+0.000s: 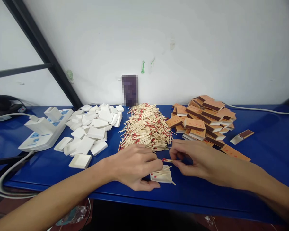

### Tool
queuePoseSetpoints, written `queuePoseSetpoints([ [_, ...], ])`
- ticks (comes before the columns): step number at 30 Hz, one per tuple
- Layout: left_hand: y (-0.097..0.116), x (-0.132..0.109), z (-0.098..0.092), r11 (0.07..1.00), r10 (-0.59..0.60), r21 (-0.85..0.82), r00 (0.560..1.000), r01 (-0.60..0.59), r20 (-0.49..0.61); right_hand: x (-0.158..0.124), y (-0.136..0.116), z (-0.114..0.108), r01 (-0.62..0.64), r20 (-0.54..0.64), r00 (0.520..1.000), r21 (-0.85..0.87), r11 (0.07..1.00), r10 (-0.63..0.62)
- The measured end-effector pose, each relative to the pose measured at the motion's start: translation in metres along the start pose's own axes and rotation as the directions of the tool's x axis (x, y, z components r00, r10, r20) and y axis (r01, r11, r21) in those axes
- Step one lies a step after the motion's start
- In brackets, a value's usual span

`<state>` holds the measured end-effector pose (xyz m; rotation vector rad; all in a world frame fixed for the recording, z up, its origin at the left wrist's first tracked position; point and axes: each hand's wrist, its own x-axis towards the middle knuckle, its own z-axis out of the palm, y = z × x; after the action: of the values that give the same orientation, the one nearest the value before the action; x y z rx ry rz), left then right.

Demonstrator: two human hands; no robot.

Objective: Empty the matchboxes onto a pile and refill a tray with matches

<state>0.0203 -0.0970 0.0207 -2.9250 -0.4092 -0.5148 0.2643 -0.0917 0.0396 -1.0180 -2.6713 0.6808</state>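
Observation:
My left hand grips the left end of a white matchbox tray close to the table's front edge. Inside the tray lie several matches, and a couple of them stick out past its right side. My right hand pinches a few red-tipped matches between thumb and fingers, just above the tray's upper edge. Their heads point left toward my left hand. Directly behind both hands rises a large heap of loose matches.
White matchbox trays are piled left of the heap, beside a power strip with plugs and cables. Orange matchboxes are stacked to the right, with a partly open one farther right. A pixelated dark rectangle stands by the wall.

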Motion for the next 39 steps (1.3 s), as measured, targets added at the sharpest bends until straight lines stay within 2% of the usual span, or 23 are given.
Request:
queuePoseSetpoints([
  [3, 0.0, -0.001, 0.001, 1.0, -0.027, -0.008, 0.999, 0.027, -0.024, 0.001, -0.01, 0.0, 0.015, 0.063, 0.998, 0.056, 0.998, -0.019],
  [7, 0.0, -0.002, 0.003, 0.998, -0.059, -0.028, 0.997, 0.057, -0.044, 0.003, -0.016, 0.009, 0.017, 0.106, 0.994, 0.025, 1.0, -0.019],
  [13, -0.001, -0.001, 0.005, 0.999, -0.046, -0.023, 0.998, 0.045, -0.033, 0.003, -0.01, 0.012, 0.032, 0.073, 0.997, 0.007, 0.999, -0.032],
  [17, -0.003, -0.001, 0.005, 1.0, -0.008, -0.012, 0.998, 0.007, -0.068, 0.001, -0.009, 0.007, 0.031, 0.02, 0.999, -0.014, 0.999, -0.03],
  [20, -0.005, -0.001, 0.005, 1.0, 0.009, -0.004, 0.996, -0.009, -0.084, -0.001, -0.01, 0.002, 0.044, 0.026, 0.999, -0.012, 0.999, -0.044],
  [27, -0.006, -0.002, -0.001, 0.997, 0.071, 0.0, 0.996, -0.071, -0.048, -0.001, -0.006, 0.003, 0.129, 0.063, 0.989, 0.091, 0.988, -0.135],
  [36, -0.003, 0.001, -0.007, 0.997, 0.065, -0.041, 0.998, -0.065, -0.007, 0.004, 0.001, 0.003, 0.079, 0.109, 0.989, 0.204, 0.976, -0.103],
  [39, -0.004, 0.001, -0.006, 0.998, 0.056, -0.035, 0.998, -0.057, -0.03, 0.006, 0.002, 0.003, 0.067, 0.11, 0.989, 0.229, 0.971, -0.094],
])
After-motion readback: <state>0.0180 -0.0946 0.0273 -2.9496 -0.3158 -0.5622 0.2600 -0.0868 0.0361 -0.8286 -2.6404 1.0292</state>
